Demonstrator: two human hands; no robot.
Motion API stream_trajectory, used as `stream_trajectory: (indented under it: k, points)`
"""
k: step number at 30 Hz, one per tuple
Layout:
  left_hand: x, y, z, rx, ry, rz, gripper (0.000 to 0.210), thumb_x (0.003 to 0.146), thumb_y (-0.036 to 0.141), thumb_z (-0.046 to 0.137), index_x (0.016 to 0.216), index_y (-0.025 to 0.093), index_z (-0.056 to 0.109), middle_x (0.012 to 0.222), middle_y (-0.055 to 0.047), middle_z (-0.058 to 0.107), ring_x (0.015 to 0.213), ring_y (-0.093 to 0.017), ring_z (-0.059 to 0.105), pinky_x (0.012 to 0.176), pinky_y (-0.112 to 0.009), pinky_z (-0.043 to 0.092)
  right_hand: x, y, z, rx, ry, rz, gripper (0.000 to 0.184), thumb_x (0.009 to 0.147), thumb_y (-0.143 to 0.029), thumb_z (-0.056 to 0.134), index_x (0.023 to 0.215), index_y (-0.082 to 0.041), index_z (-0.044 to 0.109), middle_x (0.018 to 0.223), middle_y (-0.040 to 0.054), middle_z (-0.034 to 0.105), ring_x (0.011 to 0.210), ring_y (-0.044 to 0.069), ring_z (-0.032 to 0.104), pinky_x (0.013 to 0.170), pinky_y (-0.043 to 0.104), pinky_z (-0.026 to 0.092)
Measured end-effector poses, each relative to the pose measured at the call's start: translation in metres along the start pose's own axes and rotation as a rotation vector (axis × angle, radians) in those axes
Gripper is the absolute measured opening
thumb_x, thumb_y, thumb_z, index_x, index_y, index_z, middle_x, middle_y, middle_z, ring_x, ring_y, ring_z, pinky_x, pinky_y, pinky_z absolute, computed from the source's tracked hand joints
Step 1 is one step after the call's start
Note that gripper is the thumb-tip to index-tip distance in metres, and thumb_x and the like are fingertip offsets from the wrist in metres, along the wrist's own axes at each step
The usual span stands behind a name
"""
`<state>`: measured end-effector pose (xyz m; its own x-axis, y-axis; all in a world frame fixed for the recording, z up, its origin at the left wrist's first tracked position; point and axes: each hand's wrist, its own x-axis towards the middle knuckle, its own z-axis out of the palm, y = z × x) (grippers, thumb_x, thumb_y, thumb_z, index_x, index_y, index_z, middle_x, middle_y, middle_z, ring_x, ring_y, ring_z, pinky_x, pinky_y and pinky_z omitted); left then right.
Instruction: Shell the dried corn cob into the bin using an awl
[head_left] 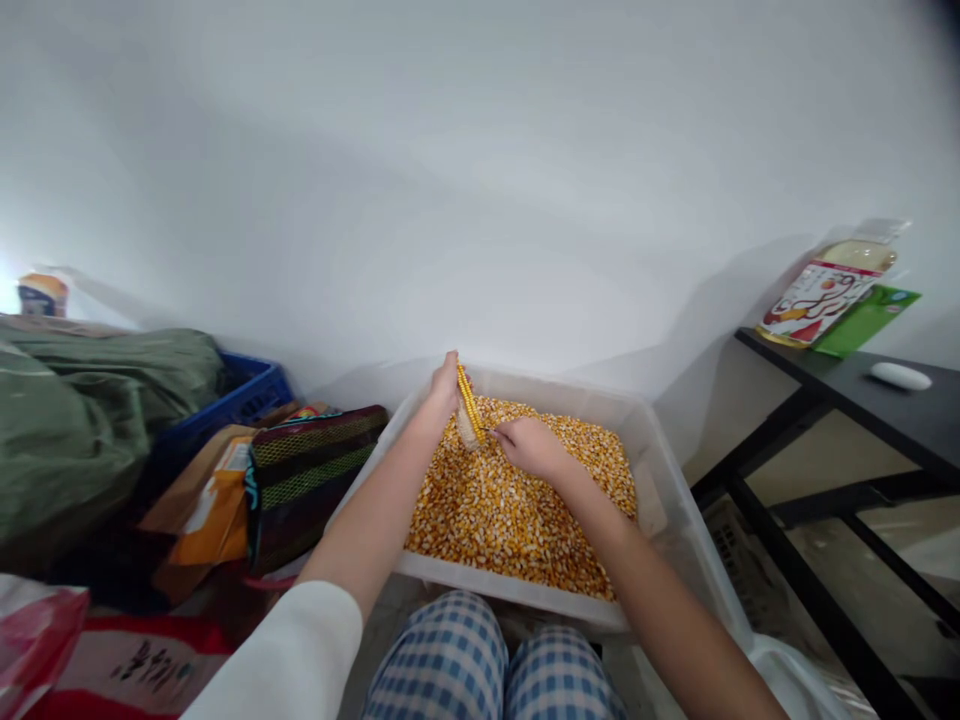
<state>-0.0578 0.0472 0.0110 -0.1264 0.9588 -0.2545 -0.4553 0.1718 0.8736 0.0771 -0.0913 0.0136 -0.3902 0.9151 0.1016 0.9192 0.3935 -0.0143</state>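
My left hand (445,382) is wrapped round the upper end of a corn cob (469,408), which tilts over the bin. Rows of yellow kernels cover the cob's right side, while its lower left part is bare and pale. My right hand (525,443) is closed in a pinch beside the cob's lower end. Something thin seems to show at its fingertips, too small to make out. Loose corn kernels (510,530) lie heaped below both hands in a translucent plastic bin (679,500).
Left of the bin are a dark mesh-sided bag (322,480), an orange package (217,510) and a blue crate (262,390) under green cloth (105,410). On the right, a black table (847,385) bears a bottle (825,295), a green packet (866,318) and a white oval object (901,376).
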Motion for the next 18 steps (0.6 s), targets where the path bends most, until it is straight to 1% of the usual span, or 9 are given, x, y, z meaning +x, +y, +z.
stream_trajectory:
  k: [8, 14, 18]
  points:
    - [0.0006, 0.0018, -0.0008, 0.015, 0.005, -0.01, 0.031, 0.083, 0.039, 0.046, 0.061, 0.018, 0.044, 0.043, 0.003, 0.041, 0.033, -0.01, 0.041, 0.04, -0.024, 0.039, 0.0004, -0.0017, -0.0006, -0.009, -0.031, -0.008, 0.036, 0.092, -0.032, 0.03, 0.092, -0.018, 0.064, 0.092, 0.0091, 0.068, 0.085, 0.017, 0.061, 0.074, 0.024, 0.038]
    - [-0.0023, 0.0036, -0.0015, 0.02, -0.007, -0.049, 0.031, 0.083, 0.041, 0.045, 0.061, 0.019, 0.043, 0.042, 0.003, 0.04, 0.033, -0.011, 0.041, 0.04, -0.024, 0.038, -0.0007, -0.001, -0.0029, -0.005, -0.006, -0.026, 0.036, 0.092, -0.031, 0.031, 0.09, -0.018, 0.065, 0.092, 0.0086, 0.068, 0.087, 0.017, 0.061, 0.076, 0.024, 0.038]
    - [-0.0026, 0.0026, -0.0013, 0.019, -0.027, -0.083, 0.032, 0.083, 0.043, 0.045, 0.06, 0.02, 0.042, 0.04, 0.003, 0.039, 0.033, -0.011, 0.039, 0.041, -0.023, 0.037, -0.0012, -0.0018, -0.0035, 0.008, -0.022, -0.042, 0.036, 0.093, -0.031, 0.03, 0.095, -0.018, 0.064, 0.095, 0.0086, 0.067, 0.089, 0.017, 0.06, 0.078, 0.023, 0.038]
